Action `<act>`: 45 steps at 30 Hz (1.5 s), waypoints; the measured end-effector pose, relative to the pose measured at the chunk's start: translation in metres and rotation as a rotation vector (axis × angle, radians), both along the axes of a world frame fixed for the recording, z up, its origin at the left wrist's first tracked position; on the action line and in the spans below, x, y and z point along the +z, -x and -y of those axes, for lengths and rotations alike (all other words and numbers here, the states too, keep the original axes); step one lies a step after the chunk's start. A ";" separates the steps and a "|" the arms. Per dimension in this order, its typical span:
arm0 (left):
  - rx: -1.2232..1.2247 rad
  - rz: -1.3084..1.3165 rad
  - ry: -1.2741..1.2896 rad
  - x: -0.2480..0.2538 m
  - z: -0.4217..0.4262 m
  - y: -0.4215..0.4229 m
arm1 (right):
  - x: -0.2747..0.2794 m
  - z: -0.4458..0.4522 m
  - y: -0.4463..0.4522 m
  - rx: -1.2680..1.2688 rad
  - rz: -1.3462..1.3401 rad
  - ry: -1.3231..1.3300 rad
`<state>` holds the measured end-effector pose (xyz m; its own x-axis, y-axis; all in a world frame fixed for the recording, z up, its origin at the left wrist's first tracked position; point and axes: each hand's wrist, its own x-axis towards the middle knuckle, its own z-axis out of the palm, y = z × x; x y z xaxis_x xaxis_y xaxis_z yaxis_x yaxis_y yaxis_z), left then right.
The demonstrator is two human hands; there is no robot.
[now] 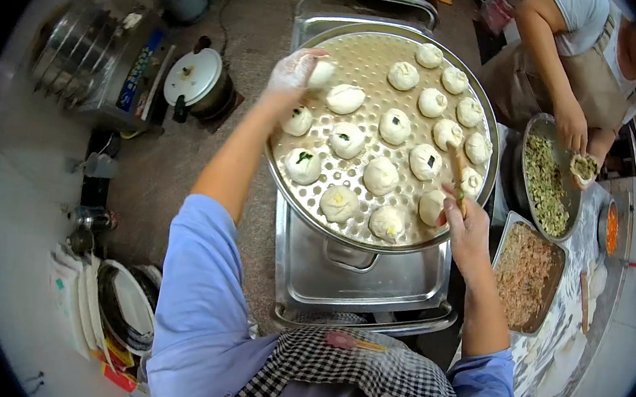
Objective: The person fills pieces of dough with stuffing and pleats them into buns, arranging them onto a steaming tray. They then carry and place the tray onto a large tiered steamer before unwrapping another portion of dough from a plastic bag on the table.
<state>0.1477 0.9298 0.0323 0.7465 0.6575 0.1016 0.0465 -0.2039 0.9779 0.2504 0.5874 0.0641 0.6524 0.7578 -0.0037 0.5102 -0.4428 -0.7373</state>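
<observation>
The left hand (292,72) is partly open, its fingers bent over a white bun (320,75) near the rim of the round tray (354,58); whether it really grips this bun, I cannot tell. The right hand (468,230) is closed around a thin wooden tool (456,168), with its fingers just beside another bun (431,207). All the buns lie on the tray, which sits over the metal trolley (363,283). In my judgement, the soft dough could be dented if the left fingers press too strongly, or if the tool's end drops sideways onto a bun. The tray reaches beyond the trolley's sides, so a heavy push at its rim might tilt it. The left fingertips and the tool's far end are hard to make out, and the tray hides its own support.
</observation>
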 end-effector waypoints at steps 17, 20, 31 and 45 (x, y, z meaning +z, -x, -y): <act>-0.048 -0.514 -0.816 -0.048 -0.053 0.012 | -0.001 0.174 0.049 -0.373 -0.214 0.143; 0.137 -0.548 -1.022 -0.021 -0.032 -0.030 | -0.007 0.244 0.066 -0.512 -0.130 -0.069; -1.317 0.197 -0.762 0.044 0.648 -0.178 | -0.025 0.502 0.179 -1.040 -0.513 -0.001; -1.163 0.255 -0.907 -0.008 0.834 -0.143 | -0.076 0.670 0.313 -1.282 -0.439 -0.278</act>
